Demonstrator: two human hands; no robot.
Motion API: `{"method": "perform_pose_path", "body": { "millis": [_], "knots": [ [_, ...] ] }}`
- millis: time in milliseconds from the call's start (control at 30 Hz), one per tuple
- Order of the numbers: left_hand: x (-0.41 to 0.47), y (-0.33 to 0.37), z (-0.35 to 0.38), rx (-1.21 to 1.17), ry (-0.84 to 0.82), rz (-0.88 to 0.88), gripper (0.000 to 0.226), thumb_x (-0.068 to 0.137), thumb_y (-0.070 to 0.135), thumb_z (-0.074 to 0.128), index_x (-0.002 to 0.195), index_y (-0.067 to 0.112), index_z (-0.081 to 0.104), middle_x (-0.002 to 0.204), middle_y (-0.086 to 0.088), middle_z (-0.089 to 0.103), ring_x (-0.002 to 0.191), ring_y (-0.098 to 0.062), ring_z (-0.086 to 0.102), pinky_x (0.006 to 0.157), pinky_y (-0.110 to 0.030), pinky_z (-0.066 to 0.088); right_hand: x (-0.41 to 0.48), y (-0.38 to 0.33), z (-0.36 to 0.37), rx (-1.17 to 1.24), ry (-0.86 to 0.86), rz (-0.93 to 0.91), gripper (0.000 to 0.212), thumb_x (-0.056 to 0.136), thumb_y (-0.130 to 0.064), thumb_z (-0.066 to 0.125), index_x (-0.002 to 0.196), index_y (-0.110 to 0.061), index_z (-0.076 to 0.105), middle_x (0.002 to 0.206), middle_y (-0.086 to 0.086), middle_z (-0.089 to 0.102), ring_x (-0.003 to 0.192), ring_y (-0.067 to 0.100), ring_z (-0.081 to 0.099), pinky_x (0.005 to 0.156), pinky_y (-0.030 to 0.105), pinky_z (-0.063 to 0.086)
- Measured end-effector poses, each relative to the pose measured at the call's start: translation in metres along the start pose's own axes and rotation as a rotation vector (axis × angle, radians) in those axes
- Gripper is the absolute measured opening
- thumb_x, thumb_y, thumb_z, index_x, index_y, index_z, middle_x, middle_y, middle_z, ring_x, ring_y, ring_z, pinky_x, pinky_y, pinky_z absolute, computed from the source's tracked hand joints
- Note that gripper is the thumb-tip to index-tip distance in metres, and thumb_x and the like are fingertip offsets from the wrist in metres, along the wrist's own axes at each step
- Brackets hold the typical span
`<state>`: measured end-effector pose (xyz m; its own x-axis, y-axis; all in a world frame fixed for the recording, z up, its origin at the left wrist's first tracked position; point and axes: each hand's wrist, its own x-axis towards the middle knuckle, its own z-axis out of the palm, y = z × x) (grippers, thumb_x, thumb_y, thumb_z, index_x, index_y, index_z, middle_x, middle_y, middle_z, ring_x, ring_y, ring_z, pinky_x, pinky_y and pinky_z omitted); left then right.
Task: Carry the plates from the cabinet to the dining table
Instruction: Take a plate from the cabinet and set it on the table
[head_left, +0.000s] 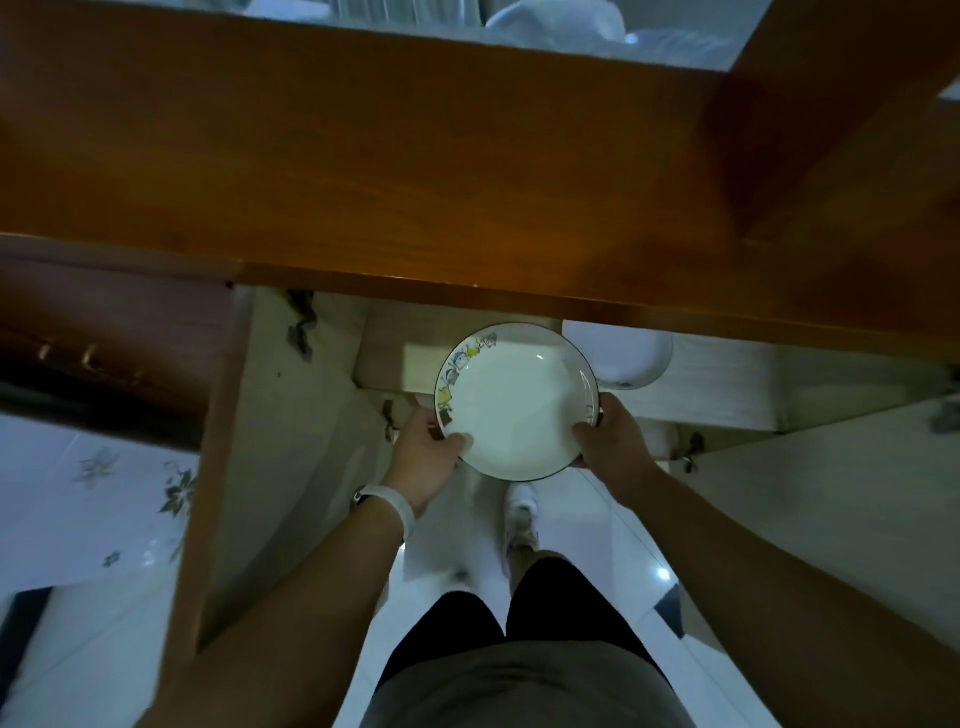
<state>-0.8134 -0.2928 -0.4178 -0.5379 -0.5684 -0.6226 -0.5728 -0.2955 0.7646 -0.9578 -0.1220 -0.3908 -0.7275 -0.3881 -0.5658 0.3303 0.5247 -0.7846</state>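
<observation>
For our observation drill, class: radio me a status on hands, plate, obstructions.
Left hand and right hand grip plate at its rim. Plate face-up, before open cabinet. Counter overhangs above; white dish behind on shelf.

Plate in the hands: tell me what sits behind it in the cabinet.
A white dish shows behind the plate, on the shelf. The wooden countertop hides the shelf's back.
</observation>
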Motion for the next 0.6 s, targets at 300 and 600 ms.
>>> {"method": "perform_pose_path", "body": {
  "millis": [300, 600],
  "knots": [
    [-0.068, 0.006, -0.021, 0.082, -0.162, 0.1, 0.025, 0.085, -0.001, 0.067, 0.097, 0.017, 0.055, 0.095, -0.007, 0.068, 0.082, -0.016, 0.062, 0.072, -0.027, 0.052, -0.09, 0.002, -0.017, 0.028, 0.116, 0.011, 0.035, 0.081, 0.0, 0.048, 0.112, -0.017, 0.051, 0.1, 0.004, 0.06, 0.093, 0.022, 0.061, 0.059, 0.035, 0.061],
    [-0.125, 0.021, 0.003, 0.075, -0.197, 0.168, 0.036, 0.071, 0.013, 0.073, 0.102, 0.016, 0.056, 0.097, -0.004, 0.073, 0.092, -0.025, 0.067, 0.085, -0.047, 0.054, -0.149, 0.021, -0.046, 0.172, 0.209, -0.022, 0.039, 0.082, -0.001, 0.047, 0.116, -0.018, 0.05, 0.107, 0.003, 0.061, 0.1, 0.026, 0.061, 0.069, 0.046, 0.061]
  ]
}}
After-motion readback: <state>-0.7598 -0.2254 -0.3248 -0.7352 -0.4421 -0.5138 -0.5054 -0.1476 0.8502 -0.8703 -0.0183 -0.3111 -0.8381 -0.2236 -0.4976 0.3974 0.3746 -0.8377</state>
